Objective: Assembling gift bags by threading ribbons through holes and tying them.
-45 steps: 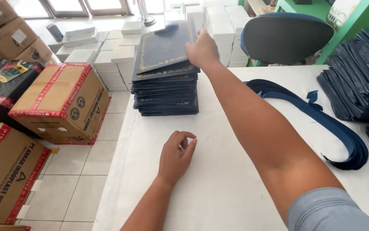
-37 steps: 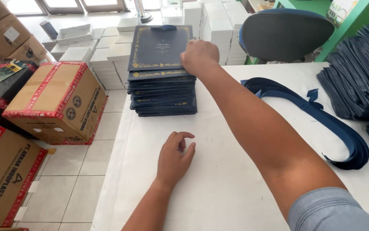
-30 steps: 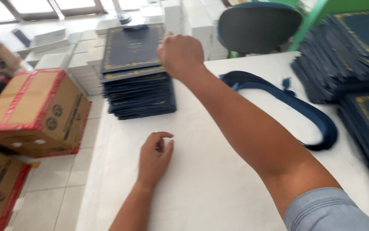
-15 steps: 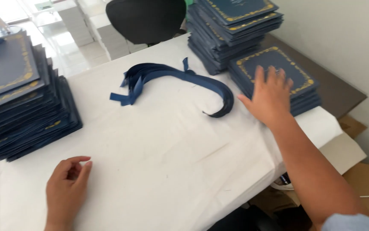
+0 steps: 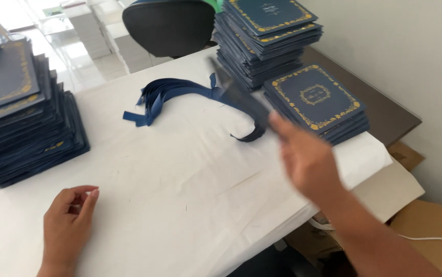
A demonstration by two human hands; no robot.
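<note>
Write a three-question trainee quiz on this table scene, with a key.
1. True or false: the left hand rests on the white paper.
2. What does the right hand hold? A) a blue cover B) a ribbon C) nothing
3. Fill in: the lower right stack lies in front of a ____ stack.

Key: 1 true; 2 A; 3 taller

Your left hand (image 5: 67, 225) lay palm down, fingers loosely curled. Your right hand (image 5: 308, 159) was raised, blurred, its grip unclear.
</note>
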